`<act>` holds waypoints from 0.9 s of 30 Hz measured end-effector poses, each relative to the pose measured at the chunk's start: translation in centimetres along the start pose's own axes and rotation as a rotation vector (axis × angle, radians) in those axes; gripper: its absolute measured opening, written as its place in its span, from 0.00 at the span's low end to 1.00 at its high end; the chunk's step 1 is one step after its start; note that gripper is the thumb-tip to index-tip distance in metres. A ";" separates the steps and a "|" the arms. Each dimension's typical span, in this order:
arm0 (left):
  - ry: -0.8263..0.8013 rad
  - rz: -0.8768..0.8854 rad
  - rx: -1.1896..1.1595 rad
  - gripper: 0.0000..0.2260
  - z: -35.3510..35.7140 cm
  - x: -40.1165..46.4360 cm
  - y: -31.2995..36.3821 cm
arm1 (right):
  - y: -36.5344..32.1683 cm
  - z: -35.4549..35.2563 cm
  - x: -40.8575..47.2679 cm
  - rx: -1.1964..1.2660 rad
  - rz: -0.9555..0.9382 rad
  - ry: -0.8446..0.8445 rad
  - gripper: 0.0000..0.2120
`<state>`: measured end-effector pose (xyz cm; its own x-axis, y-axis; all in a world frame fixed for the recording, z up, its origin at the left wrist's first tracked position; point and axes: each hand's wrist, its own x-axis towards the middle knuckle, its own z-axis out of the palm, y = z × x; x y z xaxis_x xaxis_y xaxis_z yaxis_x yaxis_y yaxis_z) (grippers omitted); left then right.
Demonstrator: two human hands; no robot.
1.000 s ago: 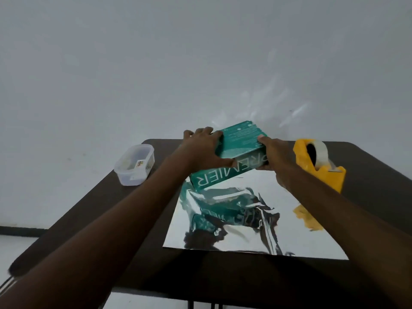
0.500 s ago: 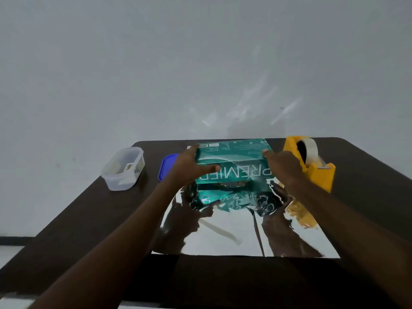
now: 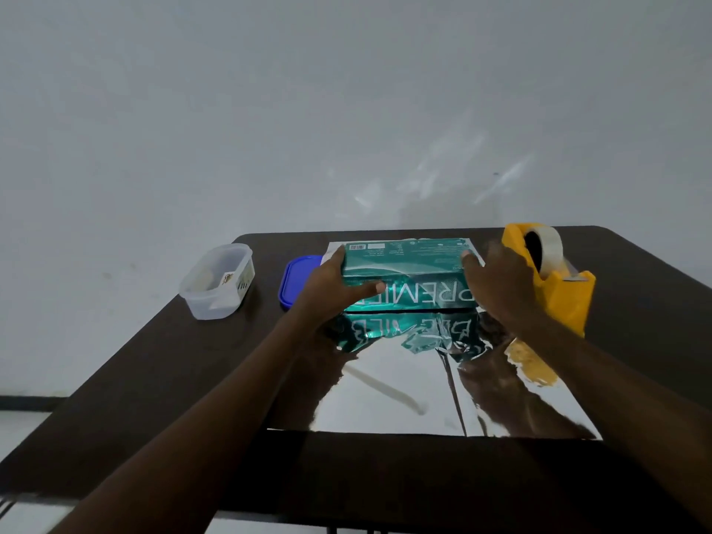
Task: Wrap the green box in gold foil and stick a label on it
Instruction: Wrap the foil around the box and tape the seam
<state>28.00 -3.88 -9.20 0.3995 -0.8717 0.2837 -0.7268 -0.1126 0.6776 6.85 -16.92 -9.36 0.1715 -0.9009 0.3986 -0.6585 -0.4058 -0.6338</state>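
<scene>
At the twelve o'clock end of the foil sheet (image 3: 404, 391), which lay flat and mirror-bright on the dark desk (image 3: 162, 379), the green box (image 3: 408, 271) sat with its printed long side facing the person. The left hand (image 3: 327, 291) gripped the box's nine o'clock end, thumb laid across the front face and fingers (image 3: 339, 253) curled over the top edge; the right hand (image 3: 501, 287) clasped the three o'clock end in the same way. A yellow tape dispenser (image 3: 554, 279) stood just beside the right hand at three o'clock, while a blue lid (image 3: 296, 279) and a clear tub (image 3: 217, 281) lay out toward nine o'clock. The step in hand looked like squaring the box on the sheet's far edge. Next, judging by the layout, the near foil would need lifting over the box, or the box rolling toward six o'clock, keeping edges aligned.
</scene>
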 end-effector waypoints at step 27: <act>-0.116 0.015 0.322 0.11 -2.8 13.8 -2.2 | -1.7 3.9 -0.5 -0.525 -0.646 -0.270 0.44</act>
<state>36.73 -14.32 -4.86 0.3347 -0.9207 0.2009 -0.8786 -0.2277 0.4198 10.75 -16.42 -11.04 0.7514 -0.5518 0.3616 -0.6135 -0.7861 0.0752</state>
